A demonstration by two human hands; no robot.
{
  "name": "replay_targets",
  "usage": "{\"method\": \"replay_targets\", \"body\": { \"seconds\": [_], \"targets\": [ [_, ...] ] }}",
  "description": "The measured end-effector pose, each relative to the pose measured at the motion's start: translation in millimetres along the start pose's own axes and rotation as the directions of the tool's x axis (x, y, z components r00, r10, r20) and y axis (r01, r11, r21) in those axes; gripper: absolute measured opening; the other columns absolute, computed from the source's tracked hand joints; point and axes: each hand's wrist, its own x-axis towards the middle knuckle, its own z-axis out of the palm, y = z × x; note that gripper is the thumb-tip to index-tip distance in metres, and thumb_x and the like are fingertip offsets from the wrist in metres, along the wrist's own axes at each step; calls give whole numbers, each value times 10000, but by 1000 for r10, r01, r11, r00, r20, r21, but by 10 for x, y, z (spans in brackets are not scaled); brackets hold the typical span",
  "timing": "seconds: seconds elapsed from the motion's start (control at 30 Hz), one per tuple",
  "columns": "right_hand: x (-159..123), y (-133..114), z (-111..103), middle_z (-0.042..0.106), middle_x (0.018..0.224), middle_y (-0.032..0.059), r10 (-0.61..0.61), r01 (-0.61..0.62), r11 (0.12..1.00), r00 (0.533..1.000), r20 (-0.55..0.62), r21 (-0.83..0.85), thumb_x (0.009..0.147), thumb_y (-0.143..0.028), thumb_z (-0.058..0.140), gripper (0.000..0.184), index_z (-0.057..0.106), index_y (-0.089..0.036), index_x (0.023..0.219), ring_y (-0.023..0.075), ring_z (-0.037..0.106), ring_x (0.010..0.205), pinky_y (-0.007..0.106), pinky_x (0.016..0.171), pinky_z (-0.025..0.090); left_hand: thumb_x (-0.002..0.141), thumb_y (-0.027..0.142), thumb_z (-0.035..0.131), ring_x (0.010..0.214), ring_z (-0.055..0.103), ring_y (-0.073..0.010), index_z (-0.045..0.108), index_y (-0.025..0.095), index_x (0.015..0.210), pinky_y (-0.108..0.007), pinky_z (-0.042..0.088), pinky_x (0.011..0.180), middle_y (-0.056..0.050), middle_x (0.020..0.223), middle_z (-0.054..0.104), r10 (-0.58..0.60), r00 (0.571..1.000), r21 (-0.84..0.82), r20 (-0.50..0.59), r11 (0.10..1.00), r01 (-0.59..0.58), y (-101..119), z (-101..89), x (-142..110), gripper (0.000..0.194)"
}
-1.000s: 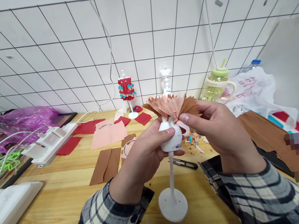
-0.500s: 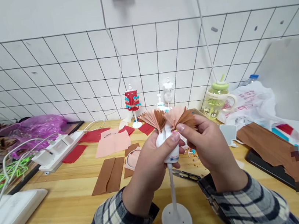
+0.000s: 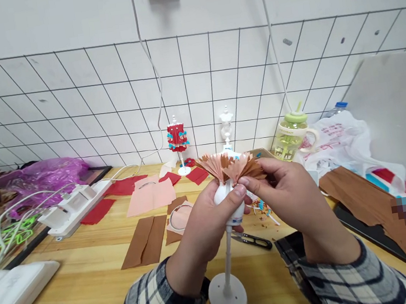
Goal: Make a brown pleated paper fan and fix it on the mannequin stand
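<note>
My left hand [image 3: 205, 224] is closed round the white body of a miniature dress form [image 3: 228, 297], whose stem and round base tilt toward me. Two pleated pink and brown paper fans [image 3: 242, 167] flare out at the top of the form. With thumb and fingers, my right hand [image 3: 294, 197] pinches the lower edge of the right-hand fan. Black thread snips [image 3: 257, 241] lie on the table behind the stem. My fingers hide part of the form's body and the fan's far edge.
Brown paper [image 3: 143, 241], pink paper [image 3: 150, 197] and red paper pieces lie left of centre. A red-dressed form [image 3: 177, 138] and a bare white form [image 3: 226, 126] stand behind. A power strip [image 3: 78, 207] sits left; a green-lidded bottle [image 3: 291, 134] stands right.
The dress form's base has swung left and slightly up, so the form leans more. The fans sit slightly lower and look more folded in. My right hand has shifted a little right.
</note>
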Motion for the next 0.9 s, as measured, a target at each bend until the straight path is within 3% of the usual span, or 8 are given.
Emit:
{"method": "replay_targets", "body": {
  "seconds": [0.27,0.43,0.77,0.9],
  "targets": [
    [-3,4,23,581,563,-9,-15,15,1000,1000,-12,13,836,-358,639,210,645,-180,724,121,501,525,226,478,356,800,493,686,643,604,-139,594,183,1034,-168,438,400,-21,786,632,-2,1000,-18,-26,1000,2,2,16,3,399],
    [12,2,44,518,513,-27,-11,3,992,998,-61,-130,826,-365,645,233,625,-176,691,106,440,486,227,458,305,810,547,649,643,620,-166,603,181,991,-194,444,396,-47,795,656,-14,998,-2,-56,1000,14,-3,35,8,411],
    [-9,-25,-9,586,579,-13,22,-23,998,1000,-12,-65,808,-327,653,161,700,-175,792,114,470,527,230,488,348,809,581,618,621,629,-176,582,172,964,-191,408,358,-57,779,674,-2,997,95,-79,995,9,2,72,-37,439],
    [-41,-42,-22,581,569,-12,61,-61,998,998,-28,-7,768,-331,691,161,692,-175,727,115,474,524,232,486,362,820,590,593,584,616,-163,585,166,968,-206,446,379,-54,759,675,48,989,177,-139,984,-23,-3,134,-114,449]
  ]
}}
